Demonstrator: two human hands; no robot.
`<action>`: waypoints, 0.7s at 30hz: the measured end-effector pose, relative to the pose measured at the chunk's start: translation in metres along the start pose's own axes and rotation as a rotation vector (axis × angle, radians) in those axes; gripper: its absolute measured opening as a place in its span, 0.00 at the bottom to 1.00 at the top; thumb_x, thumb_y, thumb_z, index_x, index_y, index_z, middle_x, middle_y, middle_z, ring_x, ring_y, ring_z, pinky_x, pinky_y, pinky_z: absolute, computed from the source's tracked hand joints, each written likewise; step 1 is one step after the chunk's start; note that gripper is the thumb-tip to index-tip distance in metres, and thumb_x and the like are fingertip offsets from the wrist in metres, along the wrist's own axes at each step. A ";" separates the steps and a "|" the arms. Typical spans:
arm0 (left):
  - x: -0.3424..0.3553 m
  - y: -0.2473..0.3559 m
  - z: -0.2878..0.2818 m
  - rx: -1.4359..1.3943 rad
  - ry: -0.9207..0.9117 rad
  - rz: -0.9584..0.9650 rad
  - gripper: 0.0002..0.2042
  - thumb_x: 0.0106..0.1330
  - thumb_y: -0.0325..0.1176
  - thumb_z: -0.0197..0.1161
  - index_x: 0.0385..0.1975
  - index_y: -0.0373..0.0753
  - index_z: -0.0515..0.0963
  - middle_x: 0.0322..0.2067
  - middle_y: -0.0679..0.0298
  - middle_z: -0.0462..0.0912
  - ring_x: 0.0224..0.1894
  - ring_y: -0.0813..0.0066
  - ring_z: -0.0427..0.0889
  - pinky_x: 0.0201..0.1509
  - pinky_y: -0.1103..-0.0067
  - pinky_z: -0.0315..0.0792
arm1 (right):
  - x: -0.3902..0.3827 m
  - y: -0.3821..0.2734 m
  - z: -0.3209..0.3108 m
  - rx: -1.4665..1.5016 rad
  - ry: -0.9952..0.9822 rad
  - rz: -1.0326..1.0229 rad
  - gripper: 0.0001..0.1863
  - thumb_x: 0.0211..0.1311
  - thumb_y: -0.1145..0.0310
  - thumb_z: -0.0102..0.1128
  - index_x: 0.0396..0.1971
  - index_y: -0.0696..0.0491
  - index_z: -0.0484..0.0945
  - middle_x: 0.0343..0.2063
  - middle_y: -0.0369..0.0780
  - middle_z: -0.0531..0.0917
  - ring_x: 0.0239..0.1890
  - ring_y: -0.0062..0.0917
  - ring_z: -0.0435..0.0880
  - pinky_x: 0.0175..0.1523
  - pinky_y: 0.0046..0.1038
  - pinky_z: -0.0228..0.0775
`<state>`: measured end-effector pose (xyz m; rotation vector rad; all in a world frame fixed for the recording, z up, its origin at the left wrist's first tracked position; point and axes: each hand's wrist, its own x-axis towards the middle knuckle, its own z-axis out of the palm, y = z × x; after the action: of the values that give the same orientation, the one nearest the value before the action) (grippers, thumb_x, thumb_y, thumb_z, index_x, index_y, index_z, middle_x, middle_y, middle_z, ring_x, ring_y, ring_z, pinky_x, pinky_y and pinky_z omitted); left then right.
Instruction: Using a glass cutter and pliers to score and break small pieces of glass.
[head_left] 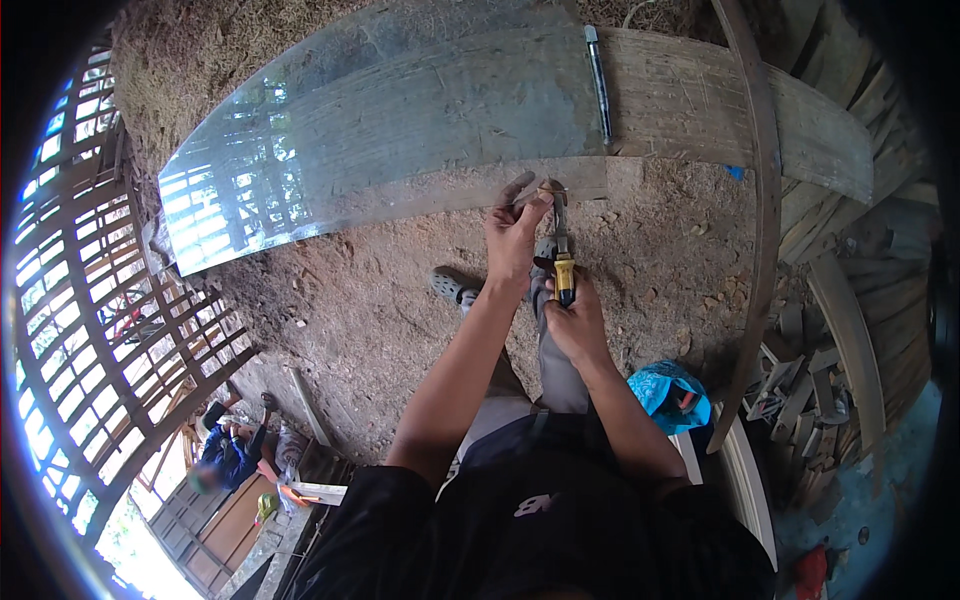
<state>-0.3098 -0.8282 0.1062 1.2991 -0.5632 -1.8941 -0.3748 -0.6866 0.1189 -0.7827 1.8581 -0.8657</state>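
Observation:
My right hand (pixel 578 318) is closed around the yellow-and-black handle of a hammer (pixel 562 240), held upright in front of my legs. Its metal head points away from me, beside my left hand (pixel 514 225). The fingers of that hand are curled in a pinch next to the head; what sits between them is too small to tell. Just beyond both hands a large clear glass pane (pixel 400 110) with a curved far edge lies over a wooden board (pixel 680 95). Along the pane's right edge rests a slim dark stick-like tool (pixel 599 85) with a pale end.
A long curved wooden strip (pixel 765 200) runs down the right side. Beyond it lie planks and a heap of wood offcuts (pixel 800 390). A blue plastic bag (pixel 665 393) stands by my right arm. Another person (pixel 235 455) sits at the lower left, near a slatted wall (pixel 90 260).

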 end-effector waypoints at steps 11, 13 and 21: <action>0.001 -0.001 -0.002 -0.005 -0.013 -0.011 0.26 0.67 0.26 0.71 0.65 0.31 0.73 0.47 0.59 0.90 0.51 0.76 0.86 0.64 0.78 0.74 | -0.001 0.000 0.006 0.147 0.051 -0.001 0.25 0.52 0.85 0.53 0.54 0.60 0.77 0.45 0.42 0.78 0.46 0.27 0.82 0.55 0.28 0.75; 0.001 -0.001 -0.003 0.013 -0.011 -0.014 0.26 0.67 0.27 0.71 0.65 0.31 0.73 0.47 0.59 0.90 0.51 0.76 0.86 0.63 0.79 0.75 | -0.002 0.001 0.008 0.037 0.030 0.052 0.25 0.52 0.84 0.53 0.53 0.60 0.77 0.44 0.42 0.78 0.46 0.27 0.82 0.54 0.28 0.75; -0.003 0.000 -0.001 -0.030 -0.008 -0.026 0.24 0.69 0.30 0.72 0.62 0.33 0.75 0.46 0.61 0.89 0.48 0.76 0.86 0.57 0.80 0.77 | 0.001 -0.004 0.008 0.113 0.015 0.065 0.16 0.50 0.82 0.55 0.42 0.60 0.74 0.39 0.50 0.75 0.40 0.45 0.79 0.46 0.42 0.72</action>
<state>-0.3078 -0.8256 0.1077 1.2863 -0.5224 -1.9223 -0.3671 -0.6919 0.1187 -0.6441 1.8205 -0.9293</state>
